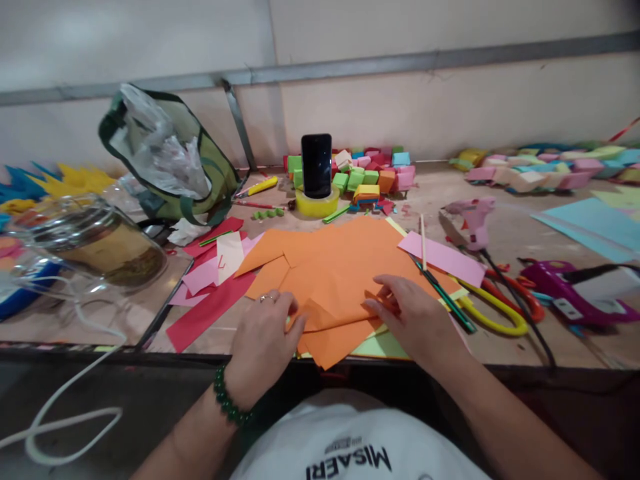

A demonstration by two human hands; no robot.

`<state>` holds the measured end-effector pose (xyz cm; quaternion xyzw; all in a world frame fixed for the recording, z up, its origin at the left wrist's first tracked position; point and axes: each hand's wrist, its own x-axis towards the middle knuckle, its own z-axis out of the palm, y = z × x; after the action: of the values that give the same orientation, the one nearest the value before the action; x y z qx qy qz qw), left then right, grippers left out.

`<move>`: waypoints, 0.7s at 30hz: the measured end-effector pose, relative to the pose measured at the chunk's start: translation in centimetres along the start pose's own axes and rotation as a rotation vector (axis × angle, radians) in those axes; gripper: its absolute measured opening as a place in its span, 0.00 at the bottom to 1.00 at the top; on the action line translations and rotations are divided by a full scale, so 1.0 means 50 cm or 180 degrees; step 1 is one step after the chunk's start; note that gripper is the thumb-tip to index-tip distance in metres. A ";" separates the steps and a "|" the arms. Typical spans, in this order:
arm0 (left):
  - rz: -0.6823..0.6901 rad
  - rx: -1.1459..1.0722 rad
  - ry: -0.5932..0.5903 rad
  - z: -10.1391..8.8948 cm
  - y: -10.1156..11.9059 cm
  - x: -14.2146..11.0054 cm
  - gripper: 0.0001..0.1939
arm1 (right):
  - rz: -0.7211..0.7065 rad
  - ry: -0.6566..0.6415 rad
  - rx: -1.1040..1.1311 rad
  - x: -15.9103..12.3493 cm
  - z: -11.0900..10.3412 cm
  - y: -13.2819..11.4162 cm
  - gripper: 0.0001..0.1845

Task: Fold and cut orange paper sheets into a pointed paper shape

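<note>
Orange paper (340, 267) lies in front of me in overlapping pieces, with a folded flap along its near edge. At the left end of that fold, the thumb and fingers of my left hand (265, 333) close on the orange paper. My right hand (415, 317) pinches the same paper at the fold's right end, its fingertips partly hidden. Light green paper (383, 345) shows underneath. To the right of the sheets lie a pink paper strip (443, 257), a dark green pen (450, 303) and scissors with yellow handles (500, 325).
A phone (317, 167) stands in a yellow tape roll (317, 203) before piled paper cubes (370, 177). Right are a pink glue gun (477, 220) with its cord and a purple tool (575, 293). Left are red paper (210, 310), a glass jug (110, 250) and a green bag (215, 167).
</note>
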<state>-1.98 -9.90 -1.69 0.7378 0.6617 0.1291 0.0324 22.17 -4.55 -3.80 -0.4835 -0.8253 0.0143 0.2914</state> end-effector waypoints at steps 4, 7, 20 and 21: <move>0.0559 0.0359 0.0417 0.010 0.011 -0.004 0.16 | -0.0880 0.0014 -0.0106 -0.002 -0.013 -0.022 0.07; 0.1023 0.0447 0.0276 0.015 0.012 -0.005 0.17 | -0.1582 -0.0129 0.0153 -0.004 -0.024 -0.041 0.10; 0.1227 0.0121 -0.0192 -0.022 0.046 -0.029 0.18 | -0.1710 -0.0677 0.0317 -0.011 -0.015 -0.035 0.16; 0.1217 0.0134 -0.0160 -0.020 0.041 -0.032 0.18 | -0.1680 -0.0639 0.0285 -0.015 -0.021 -0.027 0.17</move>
<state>-0.38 -11.85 -0.51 0.8536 0.5111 0.1006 0.0083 21.90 -6.14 -2.89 -0.2348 -0.9459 0.0222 0.2230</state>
